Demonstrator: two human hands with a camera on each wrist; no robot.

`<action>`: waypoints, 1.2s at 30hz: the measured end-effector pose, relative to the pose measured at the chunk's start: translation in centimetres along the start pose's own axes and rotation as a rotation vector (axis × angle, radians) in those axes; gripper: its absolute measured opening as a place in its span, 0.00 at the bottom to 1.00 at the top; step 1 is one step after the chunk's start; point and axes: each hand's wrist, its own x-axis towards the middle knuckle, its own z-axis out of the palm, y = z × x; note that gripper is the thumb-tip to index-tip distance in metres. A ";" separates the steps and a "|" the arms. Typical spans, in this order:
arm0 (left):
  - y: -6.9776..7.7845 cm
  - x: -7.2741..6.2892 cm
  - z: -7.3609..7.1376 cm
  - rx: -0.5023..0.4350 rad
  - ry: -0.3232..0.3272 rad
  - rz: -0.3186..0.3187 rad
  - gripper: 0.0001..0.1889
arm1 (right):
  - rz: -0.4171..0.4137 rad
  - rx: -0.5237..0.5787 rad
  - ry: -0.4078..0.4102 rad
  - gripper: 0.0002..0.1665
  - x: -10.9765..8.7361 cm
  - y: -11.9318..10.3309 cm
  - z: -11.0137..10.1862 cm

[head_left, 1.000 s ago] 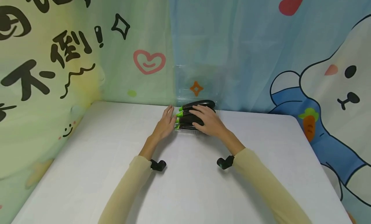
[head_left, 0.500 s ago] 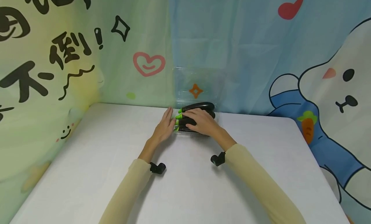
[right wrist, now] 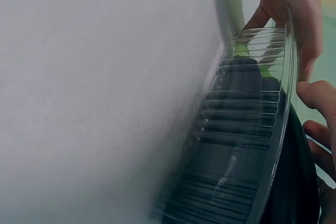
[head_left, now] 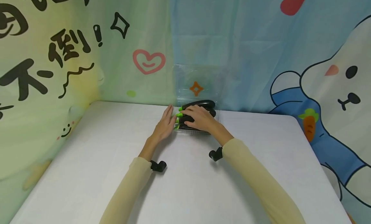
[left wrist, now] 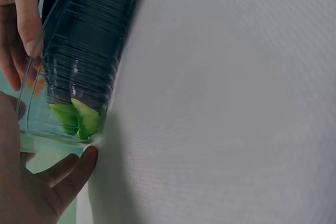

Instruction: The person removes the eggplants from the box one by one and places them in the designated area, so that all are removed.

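Note:
A clear plastic box [right wrist: 265,40] with ribbed walls stands at the back of the table, holding several dark eggplants [head_left: 203,103]. Their green stem ends point left, lying side by side. Against the box's left end is my left hand [head_left: 163,125], its fingers straight and pointing away from me; in the left wrist view its fingertips come right to the box's lower corner. My right hand [head_left: 200,118] rests over the middle eggplants from above, fingers spread and loosely bent, covering part of them. The box's clear lid [head_left: 185,74] stands raised behind.
The white table [head_left: 185,185] ends just behind the box, where a printed curtain [head_left: 246,50] hangs. Both wrists carry a small black camera, the left camera [head_left: 158,166] and the right camera [head_left: 215,154].
My right hand has slid left across the eggplants toward their stem ends, its forearm following. The left hand stays at the box's left end.

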 end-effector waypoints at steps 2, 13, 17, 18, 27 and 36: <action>-0.1 0.0 0.0 -0.001 0.001 0.005 0.32 | -0.010 -0.009 0.006 0.29 0.0 -0.1 0.0; -0.3 0.1 0.0 -0.039 0.021 -0.004 0.32 | -0.021 -0.072 0.024 0.26 0.1 0.1 0.3; -0.3 0.1 0.0 -0.044 0.034 -0.007 0.31 | -0.021 -0.120 0.020 0.25 0.0 0.1 0.3; -0.3 0.1 0.0 -0.047 0.039 -0.006 0.31 | -0.021 -0.138 0.019 0.25 0.0 0.0 0.3; -0.4 0.0 0.3 -0.063 0.058 0.009 0.31 | -0.037 -0.233 0.023 0.25 -0.2 0.1 0.3; -0.4 0.0 0.3 -0.050 0.066 0.007 0.31 | 0.031 -0.184 0.083 0.26 -0.5 0.5 -0.8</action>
